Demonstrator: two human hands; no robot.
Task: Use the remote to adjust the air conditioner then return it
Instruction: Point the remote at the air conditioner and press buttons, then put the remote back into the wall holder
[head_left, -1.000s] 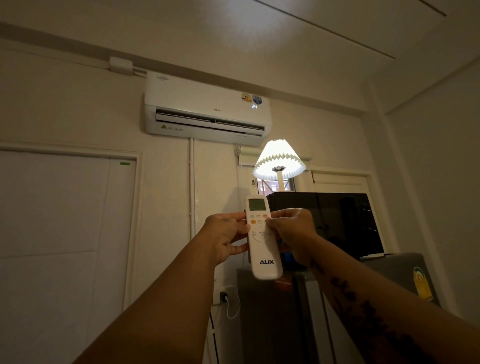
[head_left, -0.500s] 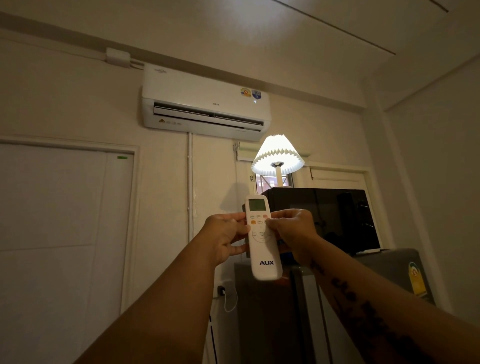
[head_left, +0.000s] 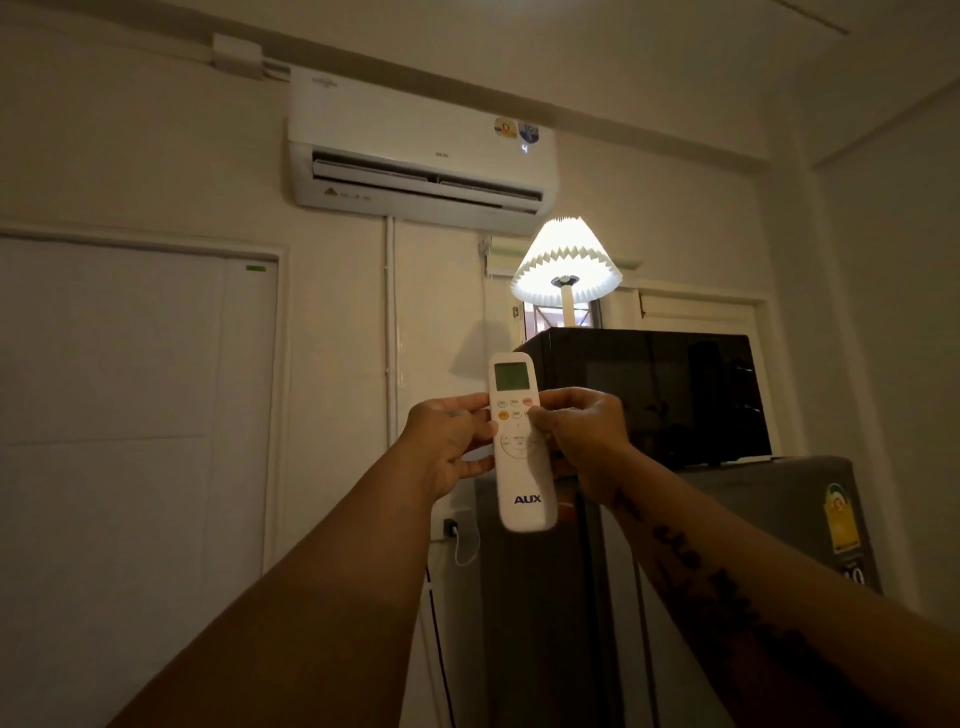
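A white remote (head_left: 521, 467) marked AUX, with a small screen at its top, is held upright at arm's length in both hands. My left hand (head_left: 451, 444) grips its left edge, thumb on the front. My right hand (head_left: 584, 434) holds the right edge, and its thumb rests on the small buttons below the screen. High on the wall above hangs the white air conditioner (head_left: 422, 150), its flap open and a digit lit at its right end.
A black microwave (head_left: 649, 395) sits on a grey fridge (head_left: 727, 545) right behind the remote, with a lit pleated lamp (head_left: 566, 260) on top. A white door (head_left: 130, 441) fills the left wall. A plug and cable (head_left: 457, 540) hang beside the fridge.
The view has tilted down a little, so the air conditioner and lamp sit higher in frame. Both hands stay on the remote; the right thumb has shifted slightly up onto the buttons.
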